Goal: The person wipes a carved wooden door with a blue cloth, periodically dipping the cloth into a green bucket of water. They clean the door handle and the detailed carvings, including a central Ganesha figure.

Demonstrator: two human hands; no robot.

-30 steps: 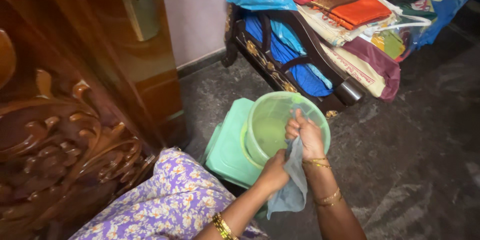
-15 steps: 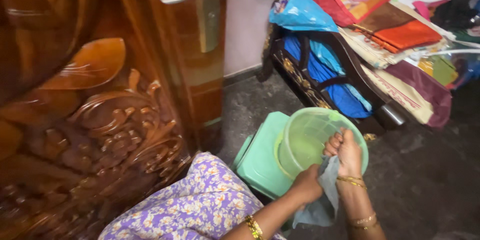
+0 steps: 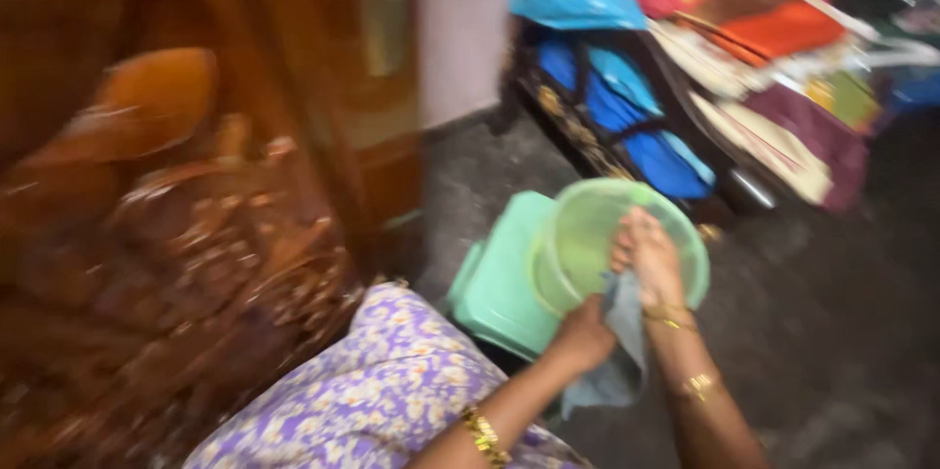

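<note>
The head view is blurred, but the main things can be read. Both hands are at a grey-blue cloth (image 3: pixel 615 351) over the near rim of a translucent green tub (image 3: pixel 587 234). The right hand (image 3: pixel 646 256) is clenched around the upper end of the cloth, just above the tub's rim, with gold bangles on its wrist. The left hand (image 3: pixel 584 336) is lower and nearer to the person, and it is closed around the middle of the same cloth; the free end of the cloth hangs down below this hand. The tub stands on a pale green plastic stool (image 3: pixel 499 283), which is on the dark stone floor (image 3: pixel 832 332). The person's lap, in a purple dress with flowers (image 3: pixel 362 400), is at the bottom of the picture, touching nothing of these. On the left is a carved brown wooden door (image 3: pixel 166 214). Behind the tub, near the wall, a dark wooden sofa (image 3: pixel 627 126) carries a heap of folded clothes and bags (image 3: pixel 764 28) in blue, orange and maroon.
</note>
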